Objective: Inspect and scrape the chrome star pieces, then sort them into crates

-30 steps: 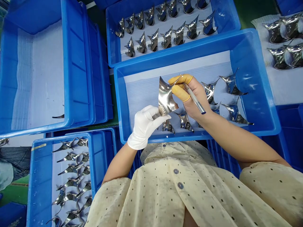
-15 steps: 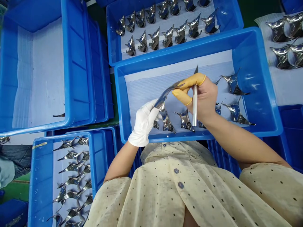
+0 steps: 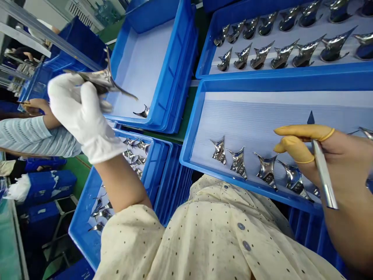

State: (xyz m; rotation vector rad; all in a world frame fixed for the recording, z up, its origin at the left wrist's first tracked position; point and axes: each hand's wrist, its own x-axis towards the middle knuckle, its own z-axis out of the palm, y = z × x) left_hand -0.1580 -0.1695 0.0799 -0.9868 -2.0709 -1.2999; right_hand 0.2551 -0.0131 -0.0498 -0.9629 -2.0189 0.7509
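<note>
Blue bins [image 3: 167, 74], metal piece [image 3: 100, 79] in fingers [image 3: 89, 93]

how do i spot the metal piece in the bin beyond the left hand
Find the blue bin just beyond the white-gloved left hand. In its near right corner lies a shiny, pointed metal piece. Unlike the pieces lined up in neighbouring bins, it appears alone on the liner.

Metal pieces [image 3: 238, 162], blue tray [image 3: 247, 105]: raised lettering, too small to read surely
Blue bin [image 3: 43, 184], far left: pale marks, illegible
Other readable text: none
</note>
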